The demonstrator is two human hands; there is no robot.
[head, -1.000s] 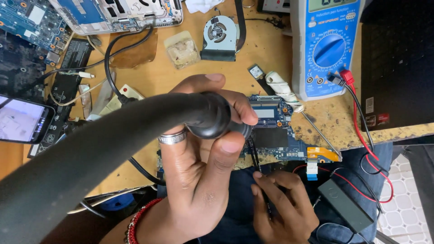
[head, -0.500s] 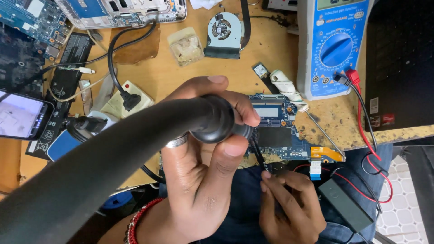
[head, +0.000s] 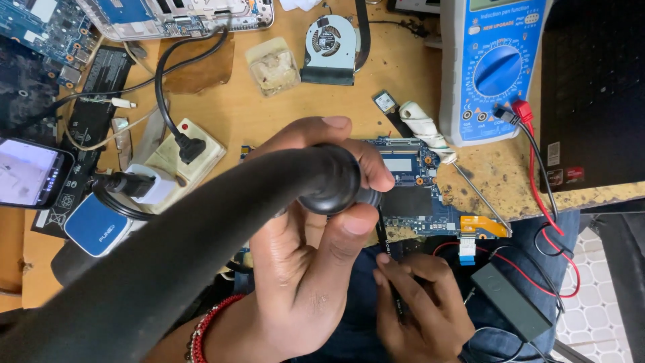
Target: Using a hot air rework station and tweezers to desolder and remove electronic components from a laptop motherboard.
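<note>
My left hand (head: 312, 269), with a red bead bracelet at the wrist, grips the end of a thick black hose-like wand (head: 201, 228). Its round tip (head: 334, 180) sits over the left part of a blue circuit board (head: 416, 178) at the table's near edge. Below the board, my right hand (head: 420, 306) pinches a thin black probe (head: 383, 232) that points up toward the board beside the wand's tip. The wand and my left hand hide the board's left side.
A blue multimeter (head: 494, 67) with red and black leads stands at the back right, beside a black laptop (head: 594, 87). A cooling fan (head: 330, 40), a white power strip (head: 185, 158), a phone (head: 27, 171), a tape-handled screwdriver (head: 426, 131) and a black adapter (head: 510, 299) lie around.
The view has drifted, and the power strip and blue box at the left have come into sight. Both hands keep their grip; my right hand has edged up toward the board.
</note>
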